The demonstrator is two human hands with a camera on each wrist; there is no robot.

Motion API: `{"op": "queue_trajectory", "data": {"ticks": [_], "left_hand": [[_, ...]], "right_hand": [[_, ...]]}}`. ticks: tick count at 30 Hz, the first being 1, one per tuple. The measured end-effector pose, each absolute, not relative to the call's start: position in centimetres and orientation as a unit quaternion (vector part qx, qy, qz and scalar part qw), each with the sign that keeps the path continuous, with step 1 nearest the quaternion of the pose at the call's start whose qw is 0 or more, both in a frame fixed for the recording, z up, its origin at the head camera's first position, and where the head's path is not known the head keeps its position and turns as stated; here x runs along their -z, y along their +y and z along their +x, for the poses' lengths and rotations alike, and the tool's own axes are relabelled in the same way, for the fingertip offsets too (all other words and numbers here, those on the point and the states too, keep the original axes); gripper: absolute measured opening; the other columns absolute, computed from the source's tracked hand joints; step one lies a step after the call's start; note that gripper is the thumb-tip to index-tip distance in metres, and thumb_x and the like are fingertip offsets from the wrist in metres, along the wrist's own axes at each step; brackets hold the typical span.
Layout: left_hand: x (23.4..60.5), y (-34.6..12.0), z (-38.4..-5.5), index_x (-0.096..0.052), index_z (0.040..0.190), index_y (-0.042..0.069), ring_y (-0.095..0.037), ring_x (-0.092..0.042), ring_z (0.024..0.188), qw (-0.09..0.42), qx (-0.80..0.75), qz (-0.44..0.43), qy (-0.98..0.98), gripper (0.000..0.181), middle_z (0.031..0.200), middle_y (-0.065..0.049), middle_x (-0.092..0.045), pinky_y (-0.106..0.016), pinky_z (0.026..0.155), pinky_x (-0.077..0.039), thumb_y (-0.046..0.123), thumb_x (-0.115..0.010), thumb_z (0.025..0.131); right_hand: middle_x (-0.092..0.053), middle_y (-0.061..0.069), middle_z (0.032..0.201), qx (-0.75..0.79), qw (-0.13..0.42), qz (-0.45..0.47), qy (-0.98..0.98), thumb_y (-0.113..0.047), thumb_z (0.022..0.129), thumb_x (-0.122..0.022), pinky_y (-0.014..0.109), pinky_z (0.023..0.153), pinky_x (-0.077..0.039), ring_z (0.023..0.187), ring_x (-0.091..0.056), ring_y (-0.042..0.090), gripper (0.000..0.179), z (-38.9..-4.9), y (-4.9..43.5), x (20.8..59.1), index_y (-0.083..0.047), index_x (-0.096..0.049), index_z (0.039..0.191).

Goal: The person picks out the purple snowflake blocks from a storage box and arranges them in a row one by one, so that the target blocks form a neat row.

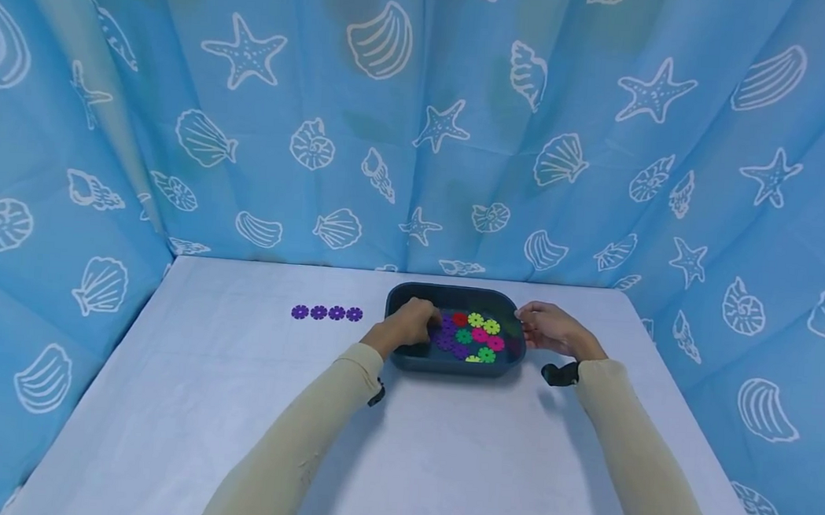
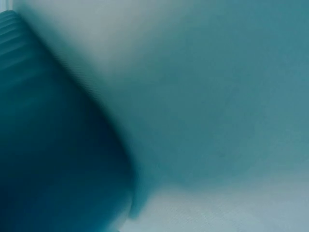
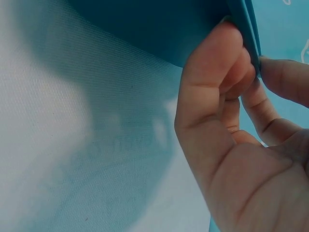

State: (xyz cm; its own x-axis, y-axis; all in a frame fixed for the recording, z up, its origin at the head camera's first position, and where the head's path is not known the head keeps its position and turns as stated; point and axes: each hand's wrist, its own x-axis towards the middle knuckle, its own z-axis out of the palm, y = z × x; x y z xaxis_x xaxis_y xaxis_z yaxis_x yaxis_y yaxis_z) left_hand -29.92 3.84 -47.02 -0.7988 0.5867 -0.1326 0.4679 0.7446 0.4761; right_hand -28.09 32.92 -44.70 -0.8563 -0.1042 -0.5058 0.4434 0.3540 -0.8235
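A dark basin [image 1: 457, 366] holds loose flower-shaped plastic discs [image 1: 480, 335] in purple, red, yellow, green and pink. My left hand [image 1: 411, 320] reaches over its left side, fingers bent down beside the purple discs [image 1: 445, 341]. Whether a disc is between those fingertips is hidden. With my right hand [image 1: 553, 329] I pinch the basin's right rim, the thumb outside and fingers under the edge; the right wrist view shows this grip on the basin wall [image 3: 246, 29]. Several purple discs [image 1: 327, 313] lie in a row on the table, left of the basin. The left wrist view shows only the blurred basin side [image 2: 58, 135].
A white cloth [image 1: 457, 449] covers the table. Blue curtains [image 1: 417, 187] with white shell and starfish prints close off the back and both sides, the back one right behind the table's far edge. Dark wrist devices [image 1: 560, 374] sit at the sleeve cuffs.
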Motion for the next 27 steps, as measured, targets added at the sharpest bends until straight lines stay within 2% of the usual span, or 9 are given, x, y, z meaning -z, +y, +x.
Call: {"op": "queue_trajectory", "data": {"ticks": [10, 20, 27], "left_hand": [[46.7, 4.1, -29.8, -0.070, 0.119, 0.009, -0.016, -0.060, 0.107, 0.130, -0.200, 0.283, 0.929, 0.030, 0.120, -0.007, -0.065, -0.031, 0.098, -0.048, 0.005, -0.070, 0.089], [46.9, 4.2, -29.8, -0.068, 0.119, 0.008, -0.017, -0.060, 0.106, 0.142, -0.213, 0.262, 0.930, 0.031, 0.121, -0.007, -0.064, -0.032, 0.098, -0.048, 0.007, -0.071, 0.089], [45.9, 4.1, -30.1, -0.067, 0.118, 0.007, -0.016, -0.059, 0.100, 0.115, -0.254, 0.260, 0.924, 0.033, 0.113, -0.005, -0.064, -0.030, 0.094, -0.050, 0.008, -0.074, 0.086]], "right_hand": [[-0.049, 0.015, 0.102, 0.559, 0.243, 0.107, 0.786, -0.021, 0.104, -0.044, 0.030, 0.074, -0.055, 0.082, -0.053, 0.022, 0.032, -28.3, 32.8, 44.6, 0.002, -0.043, 0.126], [-0.048, 0.016, 0.105, 0.561, 0.243, 0.109, 0.783, -0.022, 0.104, -0.044, 0.030, 0.075, -0.055, 0.083, -0.054, 0.023, 0.033, -28.3, 32.7, 44.7, 0.002, -0.043, 0.127], [-0.048, 0.018, 0.109, 0.551, 0.242, 0.113, 0.791, -0.023, 0.104, -0.045, 0.029, 0.076, -0.055, 0.085, -0.054, 0.023, 0.037, -28.0, 32.9, 44.8, 0.003, -0.041, 0.131]]}}
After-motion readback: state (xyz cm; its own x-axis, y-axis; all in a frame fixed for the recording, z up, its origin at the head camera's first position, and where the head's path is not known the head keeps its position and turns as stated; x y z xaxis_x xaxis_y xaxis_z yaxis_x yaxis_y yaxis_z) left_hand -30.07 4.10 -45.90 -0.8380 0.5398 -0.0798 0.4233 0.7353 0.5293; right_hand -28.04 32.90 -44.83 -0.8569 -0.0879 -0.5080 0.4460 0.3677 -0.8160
